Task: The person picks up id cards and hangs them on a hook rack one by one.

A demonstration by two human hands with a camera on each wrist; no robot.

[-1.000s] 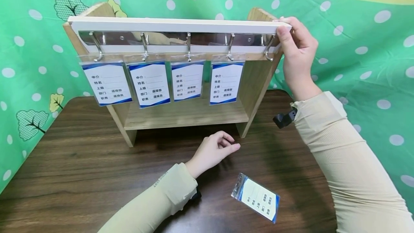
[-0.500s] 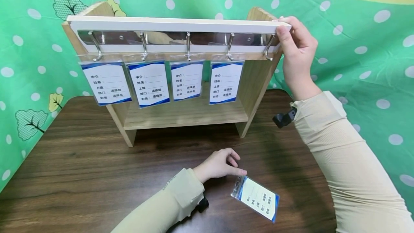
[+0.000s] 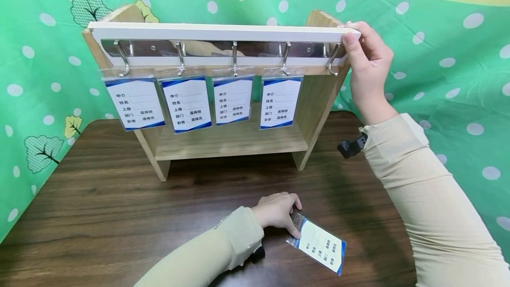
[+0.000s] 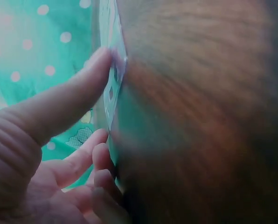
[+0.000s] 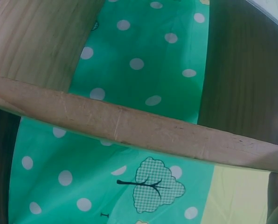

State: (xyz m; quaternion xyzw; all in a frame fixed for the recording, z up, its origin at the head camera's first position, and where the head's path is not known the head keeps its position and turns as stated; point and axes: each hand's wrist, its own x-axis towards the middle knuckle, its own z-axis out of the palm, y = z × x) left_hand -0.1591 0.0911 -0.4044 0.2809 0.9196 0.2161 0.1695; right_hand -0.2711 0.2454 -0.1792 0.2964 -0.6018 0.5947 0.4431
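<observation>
My left hand (image 3: 276, 211) is low over the table by a loose badge in a clear holder (image 3: 322, 245). Its thumb touches the holder's clear slotted end, and the index fingertip is at that end's far corner. The left wrist view shows the thumb on the clear plastic (image 4: 114, 93), with the other fingers loosely bent beside it. My right hand (image 3: 368, 65) grips the right end of the white hook board (image 3: 223, 33) on a wooden stand (image 3: 231, 141). Badges, such as the rightmost one (image 3: 280, 103), hang from the hooks left of that end.
The rightmost hook (image 3: 334, 60) carries no badge. A brown wood-grain table (image 3: 99, 198) bears the stand. Behind it hangs a green dotted cloth (image 3: 438, 65). The stand's side panel edge (image 5: 115, 123) crosses the right wrist view.
My left hand has moved toward me and slightly right, from near the stand's foot to the loose badge, where the thumb now touches it. The right hand stays on the hook board.
</observation>
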